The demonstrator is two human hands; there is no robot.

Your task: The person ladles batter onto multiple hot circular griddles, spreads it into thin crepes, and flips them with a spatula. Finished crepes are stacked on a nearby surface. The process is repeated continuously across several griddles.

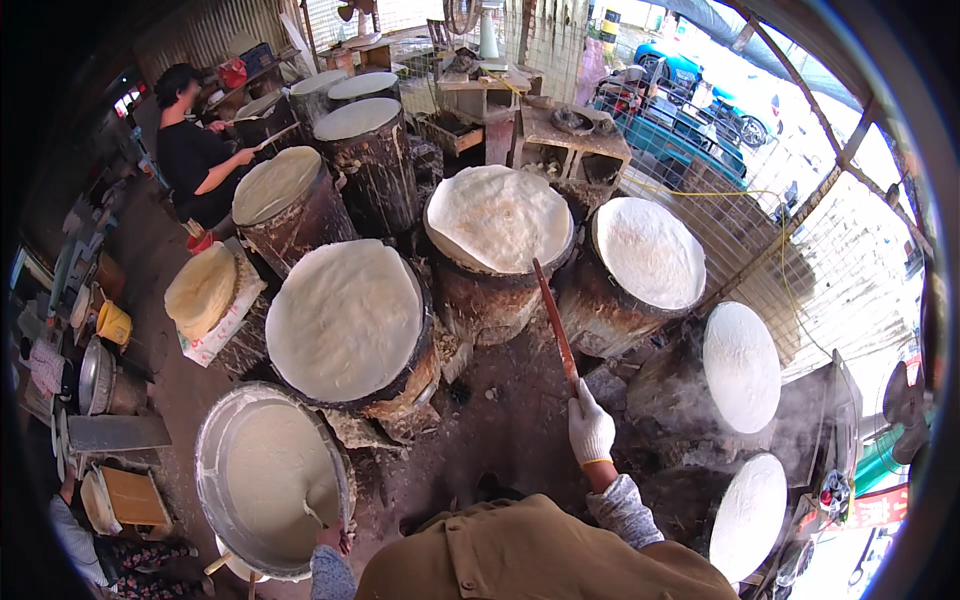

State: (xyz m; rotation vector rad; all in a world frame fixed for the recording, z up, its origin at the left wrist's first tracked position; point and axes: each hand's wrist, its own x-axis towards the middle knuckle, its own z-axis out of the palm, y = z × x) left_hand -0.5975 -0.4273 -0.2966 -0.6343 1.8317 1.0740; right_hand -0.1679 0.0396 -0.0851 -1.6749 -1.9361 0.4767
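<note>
Rusty drum [482, 304] stands ahead; batter tub [211, 470] at lower left. Pale sheet [500, 215] lies atop the drum; brown stick [556, 325] has its tip at the sheet's near edge, contact unclear. Gloved right hand [592, 428] clasps the stick; left hand [333, 538] grips a ladle [315, 513] in the tub. Judgement: edge-loosening; next move calls for easing the tip beneath.

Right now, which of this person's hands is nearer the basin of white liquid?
Left. The left hand is at the right rim of the basin, holding a ladle; the right hand is farther rightward, gripping a stick.
</note>
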